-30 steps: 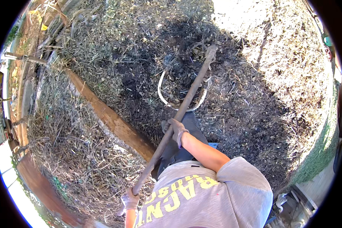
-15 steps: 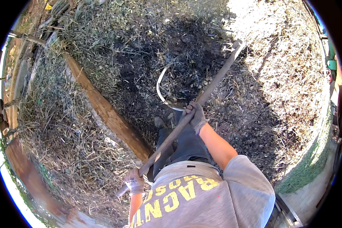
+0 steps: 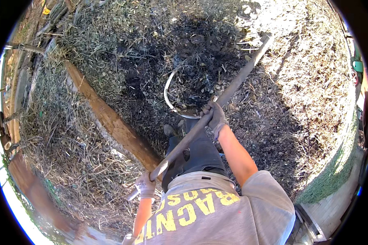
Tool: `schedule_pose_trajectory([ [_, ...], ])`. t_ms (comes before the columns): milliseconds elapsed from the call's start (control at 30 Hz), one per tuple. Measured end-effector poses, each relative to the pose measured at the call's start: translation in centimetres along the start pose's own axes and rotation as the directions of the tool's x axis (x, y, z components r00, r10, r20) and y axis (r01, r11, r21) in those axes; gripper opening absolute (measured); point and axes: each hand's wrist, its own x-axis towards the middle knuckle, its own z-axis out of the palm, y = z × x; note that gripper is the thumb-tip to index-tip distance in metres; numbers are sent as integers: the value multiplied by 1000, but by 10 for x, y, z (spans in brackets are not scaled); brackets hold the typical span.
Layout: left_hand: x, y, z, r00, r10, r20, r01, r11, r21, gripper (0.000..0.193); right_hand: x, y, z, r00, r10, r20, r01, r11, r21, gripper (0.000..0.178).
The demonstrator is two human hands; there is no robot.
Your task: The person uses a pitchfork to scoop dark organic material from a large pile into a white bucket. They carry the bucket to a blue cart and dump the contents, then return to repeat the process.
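Observation:
A long wooden pole point(image 3: 180, 149) runs slantwise across my body, from low beside my left hip to the ground at the upper right. Near its lower end my left hand point(image 3: 145, 185), in a pale glove, is closed round it. My right hand point(image 3: 217, 119), in a grey-brown glove, grips the pole about midway. The far end of the pole reaches the litter at the edge of the sunlight; I cannot make out what, if anything, is fixed there. Just past my feet, a white curved rim point(image 3: 166, 92) borders dark soil point(image 3: 196, 83); the rest of its shape is hidden.
A thick wooden log point(image 3: 110, 116) lies slantwise at my left. Straw and dry leaves point(image 3: 73, 155) cover much of the ground, brightly sunlit on the right. Planks and branches point(image 3: 34, 69) stand along the left edge. Green netting or turf point(image 3: 331, 181) borders the lower right.
The pole's far end has shifted slightly up and to the right. My right hand has moved a little to the right with the pole; both hands keep their hold.

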Motion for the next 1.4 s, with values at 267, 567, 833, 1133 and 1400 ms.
schedule_pose_trajectory([
  [267, 92, 104, -25, 994, 22, 109, -18, 999, -44, 26, 148, -66, 14, 995, -89, -37, 84, 990, -113, 13],
  [567, -41, 22, -52, 902, -253, 351, 298, 951, -78, 31, 50, 63, 14, 960, -4, -279, -77, 957, -279, 10],
  [833, -25, 0, -37, 957, -44, 288, 53, 998, -25, 27, 78, 73, -12, 974, 12, -225, -81, 951, -300, 16],
  [1133, -152, -113, -78, 854, -185, 486, 234, 972, -40, 39, -35, 207, -34, 966, 52, -254, -155, 901, -404, 11],
  [1400, -230, -206, -123, 870, -305, 387, 321, 947, 26, 38, -147, 286, -26, 912, 277, -301, -369, 876, -310, 15],
])
